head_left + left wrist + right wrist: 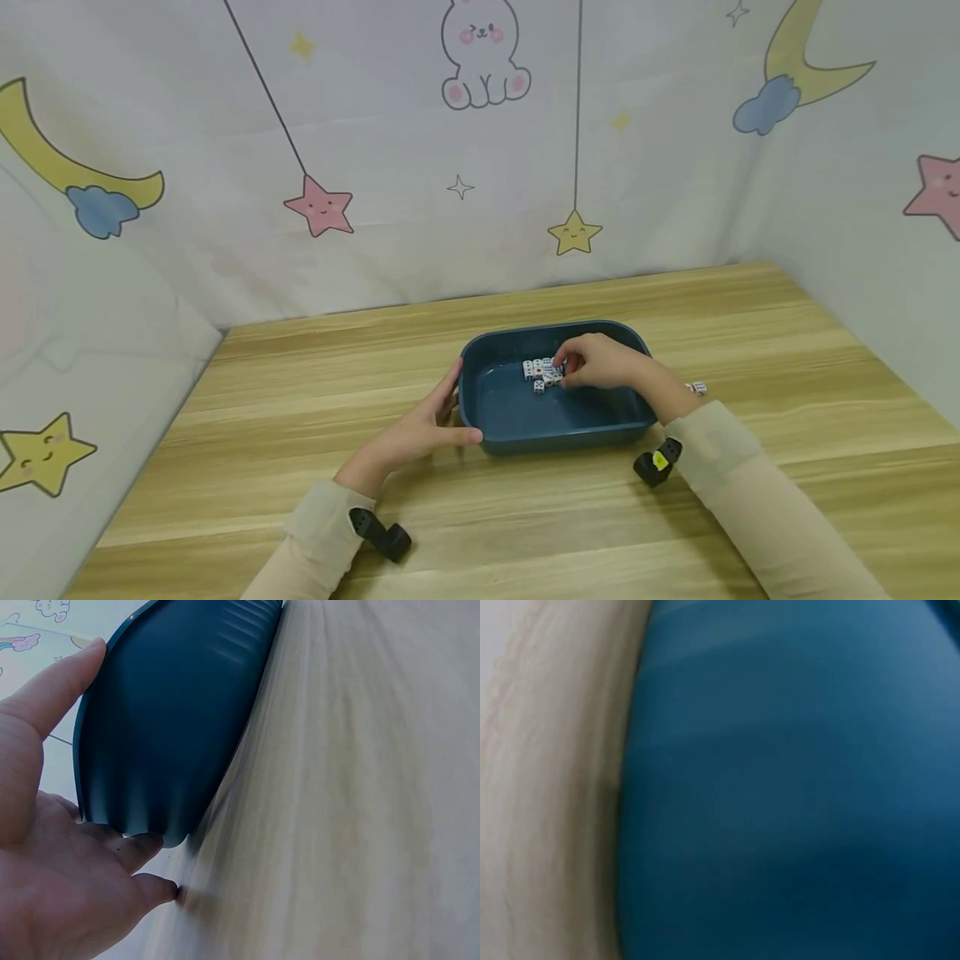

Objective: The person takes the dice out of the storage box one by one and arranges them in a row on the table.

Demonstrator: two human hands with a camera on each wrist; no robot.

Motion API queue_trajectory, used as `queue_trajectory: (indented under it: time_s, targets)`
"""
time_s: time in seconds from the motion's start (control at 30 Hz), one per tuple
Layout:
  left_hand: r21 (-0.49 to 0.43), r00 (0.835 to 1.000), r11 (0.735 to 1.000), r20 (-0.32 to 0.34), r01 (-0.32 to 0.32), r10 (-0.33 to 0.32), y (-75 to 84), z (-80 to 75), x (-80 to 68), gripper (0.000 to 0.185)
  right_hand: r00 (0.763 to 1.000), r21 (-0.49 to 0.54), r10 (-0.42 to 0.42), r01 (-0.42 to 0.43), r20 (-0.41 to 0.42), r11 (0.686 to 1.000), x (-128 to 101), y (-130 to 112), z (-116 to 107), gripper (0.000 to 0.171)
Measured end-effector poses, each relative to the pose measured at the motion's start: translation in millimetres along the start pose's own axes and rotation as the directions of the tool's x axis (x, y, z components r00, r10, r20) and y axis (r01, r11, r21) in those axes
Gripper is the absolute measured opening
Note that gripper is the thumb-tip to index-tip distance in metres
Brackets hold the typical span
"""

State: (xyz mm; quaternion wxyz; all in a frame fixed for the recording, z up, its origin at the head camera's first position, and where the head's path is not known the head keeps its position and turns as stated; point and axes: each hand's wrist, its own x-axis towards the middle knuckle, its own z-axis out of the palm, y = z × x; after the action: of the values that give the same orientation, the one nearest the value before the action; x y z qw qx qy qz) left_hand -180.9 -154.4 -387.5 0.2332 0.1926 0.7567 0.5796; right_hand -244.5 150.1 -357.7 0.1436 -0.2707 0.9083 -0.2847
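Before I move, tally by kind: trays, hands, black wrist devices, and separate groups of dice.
Trays: 1, the blue tray
Hands: 2, left hand and right hand
Black wrist devices: 2
Dice groups: 2, dice in the tray and dice beside the right forearm; individual dice partly hidden
Total: 7

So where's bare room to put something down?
The table is bare left of the left hand, and behind the blue tray up to the patterned cloth. Crowded: the right hand and dice inside the tray; loose dice right of it.
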Motion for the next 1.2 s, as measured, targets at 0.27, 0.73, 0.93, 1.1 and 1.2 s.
queue_trajectory:
  time_s: [0.27,0.73,0.93,1.1,1.2]
  targets:
    - [0.004,1.000,1.000,-0.001,0.004,-0.004,-1.1,-0.5,0.5,0.108,0.999,-0.009,0.047,-0.047,0.020,0.999,3.4,0.9,3.3,0.022]
    - [0.009,1.000,1.000,-0.006,0.019,-0.019,0.8,0.5,0.2,0.109,0.994,0.010,0.085,-0.085,0.064,0.996,4.7,3.1,4.9,0.018]
    - [0.021,1.000,1.000,-0.009,0.020,-0.020,0.2,0.6,0.0,0.108,0.990,0.029,0.110,-0.113,0.091,0.993,4.8,2.4,5.0,0.015]
    - [0.019,1.000,1.000,-0.008,0.017,-0.016,-0.6,0.6,0.4,0.107,0.988,0.023,0.121,-0.124,0.099,0.992,5.3,1.9,5.5,0.014]
    - [0.021,1.000,1.000,-0.010,0.017,-0.017,-0.8,0.8,0.6,0.107,0.988,0.011,0.114,-0.116,0.105,0.993,4.9,1.8,5.7,0.012]
